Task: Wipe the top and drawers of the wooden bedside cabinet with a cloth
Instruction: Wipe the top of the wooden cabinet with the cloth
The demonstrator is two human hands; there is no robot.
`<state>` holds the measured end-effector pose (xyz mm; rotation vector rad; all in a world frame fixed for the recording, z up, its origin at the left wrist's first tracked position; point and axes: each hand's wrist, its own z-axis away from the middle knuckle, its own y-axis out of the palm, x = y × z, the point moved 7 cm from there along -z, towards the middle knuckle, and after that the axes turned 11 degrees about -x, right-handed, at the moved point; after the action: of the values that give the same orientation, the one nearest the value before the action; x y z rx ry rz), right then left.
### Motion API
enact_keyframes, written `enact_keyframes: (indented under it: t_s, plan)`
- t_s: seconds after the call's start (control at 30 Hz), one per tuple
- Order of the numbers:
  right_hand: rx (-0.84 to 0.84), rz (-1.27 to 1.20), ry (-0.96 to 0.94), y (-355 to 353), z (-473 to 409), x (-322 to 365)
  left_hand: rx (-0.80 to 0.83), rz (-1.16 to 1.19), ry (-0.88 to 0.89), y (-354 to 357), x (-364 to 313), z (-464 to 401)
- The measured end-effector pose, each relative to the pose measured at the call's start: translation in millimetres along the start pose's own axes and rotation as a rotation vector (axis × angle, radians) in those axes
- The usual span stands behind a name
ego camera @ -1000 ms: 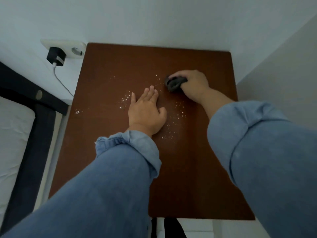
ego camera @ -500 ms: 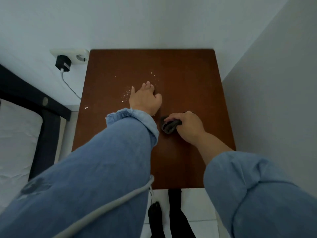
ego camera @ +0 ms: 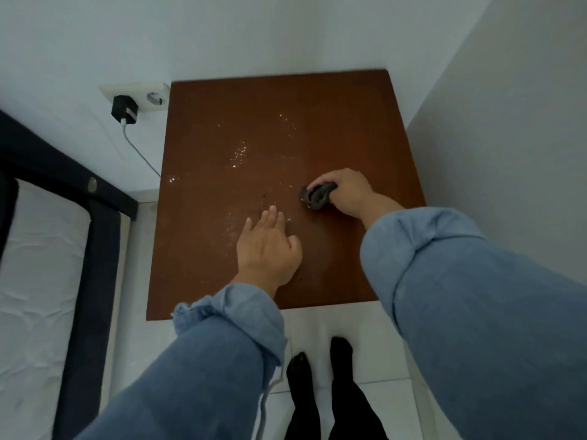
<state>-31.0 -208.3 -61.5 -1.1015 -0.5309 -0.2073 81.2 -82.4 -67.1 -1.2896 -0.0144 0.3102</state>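
**Cloth hand swept back up the cabinet top**

Since half a second ago, the right hand [ego camera: 347, 193] has carried the dark cloth [ego camera: 317, 195] away from the near edge to the right middle of the wooden cabinet top [ego camera: 333, 122], while the left hand [ego camera: 268, 249] has slid back toward the front.

From left to right: a white mattress [ego camera: 38, 281] in a dark bed frame [ego camera: 95, 249], then a black charger [ego camera: 124, 113] plugged into a wall socket [ego camera: 149, 95]. On the cabinet top, pale crumbs [ego camera: 239, 154] lie scattered left of centre. The left hand rests flat, fingers straight. Just right of it, the right hand's curled fingers clench the bunched cloth against the wood. Feet in black socks [ego camera: 320, 369] stand on the floor below.
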Motion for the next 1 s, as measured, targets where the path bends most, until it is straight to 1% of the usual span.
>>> enact_keyframes:
  t_s: [0.13,0.27,0.4,0.5,0.63,0.77,0.8,0.9,1.0]
  plan:
    - [-0.028,-0.029,0.021,0.4,-2.6,-2.9,0.044,-0.059,0.044,6.7,2.7,2.6]
    - [-0.082,-0.010,0.012,8.4,4.9,-6.1,0.065,-0.055,0.041,6.7,4.3,0.4]
    - [-0.130,-0.003,-0.030,26.2,43.9,-14.6,0.041,-0.052,0.021,11.9,4.8,4.4]
    - [-0.133,-0.041,-0.046,42.0,80.8,-28.4,0.010,-0.048,0.006,13.6,3.0,7.0]
    - [-0.099,-0.014,-0.055,58.0,121.4,-43.4,-0.013,-0.055,0.007,18.1,3.6,8.9]
    - [-0.097,-0.030,-0.072,61.7,151.3,-49.3,-0.029,-0.052,-0.001,20.1,4.7,9.8]
    - [-0.063,-0.014,-0.081,61.9,155.9,-49.3,-0.028,-0.051,0.002,19.2,2.7,10.7]
    - [0.137,0.024,-0.064,60.5,161.7,-47.0,-0.008,-0.054,0.009,17.9,-1.0,11.3]
    - [0.250,-0.055,-0.006,35.9,155.6,-41.1,0.010,-0.078,0.013,17.4,-0.2,13.0]
